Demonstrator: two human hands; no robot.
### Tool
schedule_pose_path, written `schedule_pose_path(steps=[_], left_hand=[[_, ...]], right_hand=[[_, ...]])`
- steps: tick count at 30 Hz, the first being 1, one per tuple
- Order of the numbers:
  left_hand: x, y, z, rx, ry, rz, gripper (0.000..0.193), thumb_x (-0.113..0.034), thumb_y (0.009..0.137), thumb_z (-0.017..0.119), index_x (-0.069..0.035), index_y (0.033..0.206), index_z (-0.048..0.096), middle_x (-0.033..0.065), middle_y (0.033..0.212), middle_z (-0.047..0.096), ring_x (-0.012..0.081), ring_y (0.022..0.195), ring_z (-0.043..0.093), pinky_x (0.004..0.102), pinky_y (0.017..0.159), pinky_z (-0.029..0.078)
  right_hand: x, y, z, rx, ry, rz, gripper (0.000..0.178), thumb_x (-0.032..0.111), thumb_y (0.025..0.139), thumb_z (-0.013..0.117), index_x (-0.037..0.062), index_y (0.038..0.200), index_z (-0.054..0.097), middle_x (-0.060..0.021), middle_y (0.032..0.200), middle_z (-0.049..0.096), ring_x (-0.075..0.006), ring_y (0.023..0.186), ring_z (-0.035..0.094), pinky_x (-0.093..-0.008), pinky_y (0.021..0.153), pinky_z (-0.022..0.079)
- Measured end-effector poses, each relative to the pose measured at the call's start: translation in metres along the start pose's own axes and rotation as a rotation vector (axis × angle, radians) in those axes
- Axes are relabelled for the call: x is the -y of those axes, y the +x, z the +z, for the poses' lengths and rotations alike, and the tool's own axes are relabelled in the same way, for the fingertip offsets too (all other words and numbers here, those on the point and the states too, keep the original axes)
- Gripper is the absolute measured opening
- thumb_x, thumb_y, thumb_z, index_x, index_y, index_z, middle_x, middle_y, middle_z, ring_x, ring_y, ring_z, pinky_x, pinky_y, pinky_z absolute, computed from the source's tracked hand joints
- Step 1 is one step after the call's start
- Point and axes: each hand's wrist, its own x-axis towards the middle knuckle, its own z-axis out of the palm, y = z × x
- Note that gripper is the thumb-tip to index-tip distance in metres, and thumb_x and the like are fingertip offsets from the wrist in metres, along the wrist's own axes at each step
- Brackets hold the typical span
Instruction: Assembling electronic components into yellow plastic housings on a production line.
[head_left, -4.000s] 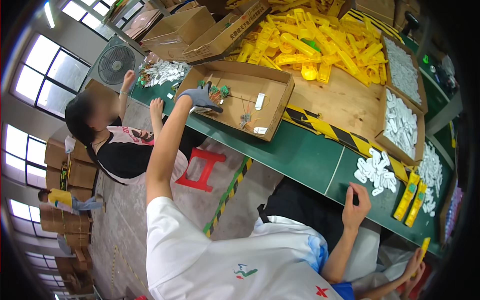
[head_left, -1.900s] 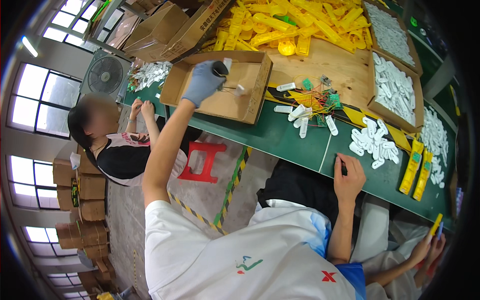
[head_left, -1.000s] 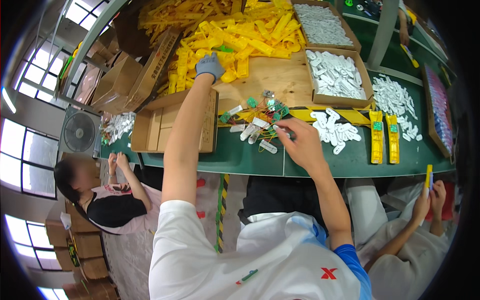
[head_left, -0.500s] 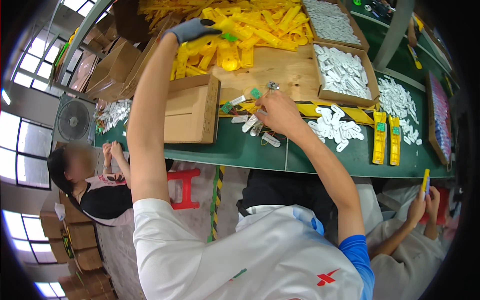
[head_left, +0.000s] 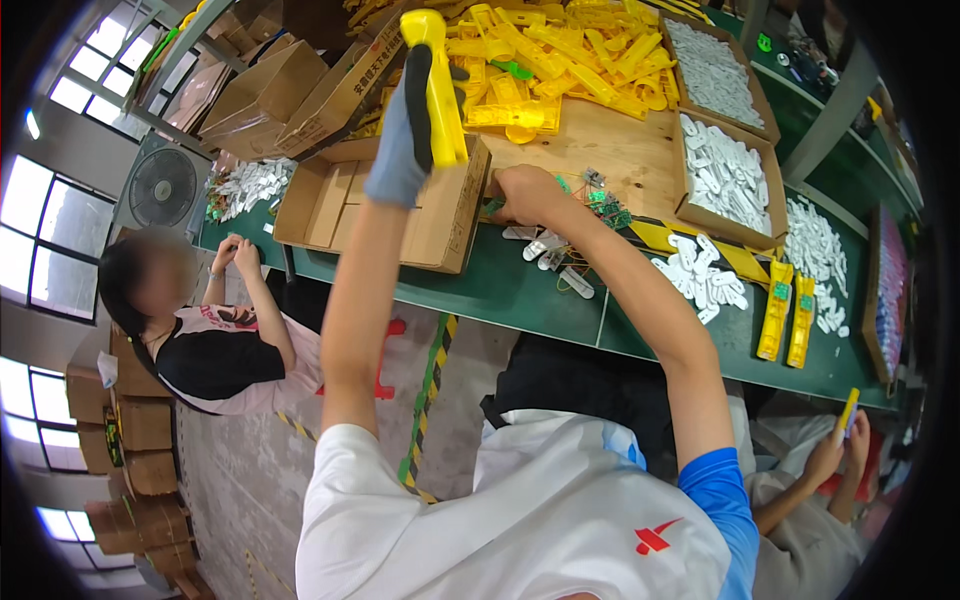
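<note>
My left hand (head_left: 408,135), in a grey glove with dark fingers, is closed around a long yellow plastic shell (head_left: 440,105). It holds the shell upright above the open cardboard box (head_left: 462,215). My right hand (head_left: 532,195) is bent over the table beside that box, with a small green circuit board (head_left: 493,206) at its fingertips; part of the board is hidden. Just right of this hand lies a cluster of green circuit boards with wires (head_left: 608,208). Several white oval plastic pieces (head_left: 545,248) with thin wires lie below my right wrist.
Yellow shells (head_left: 560,50) are heaped at the back. Boxes of white pieces (head_left: 728,180) stand at the right, near a loose white pile (head_left: 700,275) and two yellow shells with boards (head_left: 775,310). Co-workers sit at left (head_left: 230,345) and lower right (head_left: 800,480).
My left hand has come back from the heap with a yellow shell in its grip. My right hand has moved left from the wired boards toward the cardboard box. The view has shifted.
</note>
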Motion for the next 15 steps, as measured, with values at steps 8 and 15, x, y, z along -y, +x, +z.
schedule_pose_path(steps=[8,15], left_hand=[[0.05,-0.165,0.014,-0.23,-0.175,-0.029,0.038,-0.033,0.093,0.058,-0.003,0.114,0.05,0.0131,0.103,0.063,0.0187,0.076,0.065,0.0288,0.064,0.052],[0.089,-0.168,0.052,-0.016,-0.707,-0.178,0.063,-0.04,0.091,0.06,-0.003,0.138,0.041,0.0119,0.137,0.049,0.0331,0.119,0.056,0.0356,0.083,0.056]], right_hand=[[-0.02,-0.016,-0.052,-0.11,0.788,0.161,0.023,0.02,0.078,0.078,0.0032,0.079,0.064,-0.0023,0.071,0.064,-0.0112,0.064,0.059,-0.0268,0.061,0.047],[0.028,-0.075,-0.134,-0.493,1.235,0.017,0.018,0.013,0.085,0.074,0.0052,0.084,0.057,-0.001,0.076,0.061,-0.0076,0.069,0.058,-0.0227,0.064,0.047]])
